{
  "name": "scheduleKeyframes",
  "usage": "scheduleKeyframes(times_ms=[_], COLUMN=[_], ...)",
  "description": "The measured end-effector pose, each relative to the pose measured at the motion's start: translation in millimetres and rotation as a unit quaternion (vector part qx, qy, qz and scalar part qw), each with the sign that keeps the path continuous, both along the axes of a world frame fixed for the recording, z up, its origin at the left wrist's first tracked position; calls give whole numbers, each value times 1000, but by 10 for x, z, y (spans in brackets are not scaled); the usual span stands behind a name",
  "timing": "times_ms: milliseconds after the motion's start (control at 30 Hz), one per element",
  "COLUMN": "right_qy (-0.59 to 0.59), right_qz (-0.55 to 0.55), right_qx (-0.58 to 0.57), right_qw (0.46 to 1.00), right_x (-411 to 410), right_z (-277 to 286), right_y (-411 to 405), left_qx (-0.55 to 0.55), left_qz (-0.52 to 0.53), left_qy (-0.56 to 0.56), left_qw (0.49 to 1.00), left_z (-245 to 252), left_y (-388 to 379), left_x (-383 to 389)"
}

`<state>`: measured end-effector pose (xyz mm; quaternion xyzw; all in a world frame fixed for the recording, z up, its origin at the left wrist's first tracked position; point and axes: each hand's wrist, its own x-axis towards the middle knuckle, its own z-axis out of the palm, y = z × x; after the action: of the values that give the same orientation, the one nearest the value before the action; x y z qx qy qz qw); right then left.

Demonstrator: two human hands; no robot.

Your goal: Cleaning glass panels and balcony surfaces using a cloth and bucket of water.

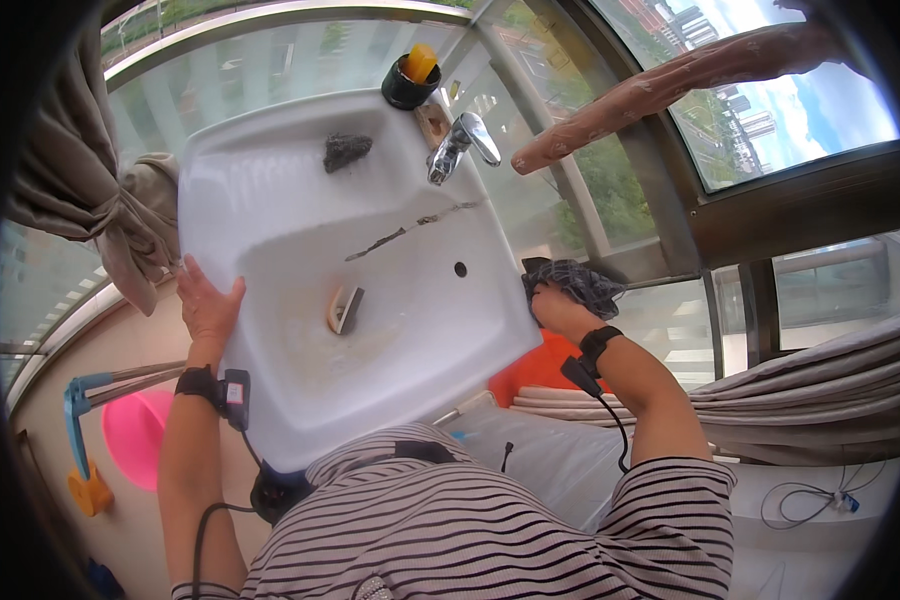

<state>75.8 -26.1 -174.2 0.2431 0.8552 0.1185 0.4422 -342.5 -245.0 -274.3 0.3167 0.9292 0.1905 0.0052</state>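
Observation:
A white ceramic washbasin (390, 360) fills the space before me. My left hand (208, 304) rests on its left rim, fingers spread and holding nothing. Beyond the right rim, my right hand (559, 306) grips a dark grey patterned cloth (581, 283), whose folds hide some of the fingers. A dark, fuzzy clump, perhaps a scouring pad (346, 152), lies on the upper ledge of the basin. In the bowl, the drain plug (349, 311) stands tilted. A dark, jagged crack-like line (405, 232) runs from near the faucet into the bowl.
A chrome faucet (457, 146) rises at the back right. Beside it, a black cup (411, 86) holds a yellow item. A brown covered pole (645, 94) crosses the windows. Tied curtains (105, 187), a pink basin (139, 435) and an orange-red container (547, 364) surround the washbasin.

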Motion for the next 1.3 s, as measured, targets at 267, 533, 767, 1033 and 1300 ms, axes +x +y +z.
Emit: scheduleKeyframes(times_ms=[267,533,767,1033,1300], right_qy=[-133,548,703,784,418], right_qz=[-403,-730,-625,-209,-21], right_qx=[-118,-80,93,396,550], right_qw=[898,401,326,430,723], right_x=[1371,1993,1783,875,200], right_z=[716,991,1111,1657,1245], right_y=[-700,-1293,-1376,-1021,-230], left_qx=[-18,-10,14,3,26], left_qz=[-1,-8,-39,-13,-86], left_qy=[16,11,77,7,109], left_qw=[1000,1000,996,1000,990], left_z=[78,109,-134,-9,-446], left_y=[82,62,4,-7,-42], left_x=[24,59,-43,-16,-208])
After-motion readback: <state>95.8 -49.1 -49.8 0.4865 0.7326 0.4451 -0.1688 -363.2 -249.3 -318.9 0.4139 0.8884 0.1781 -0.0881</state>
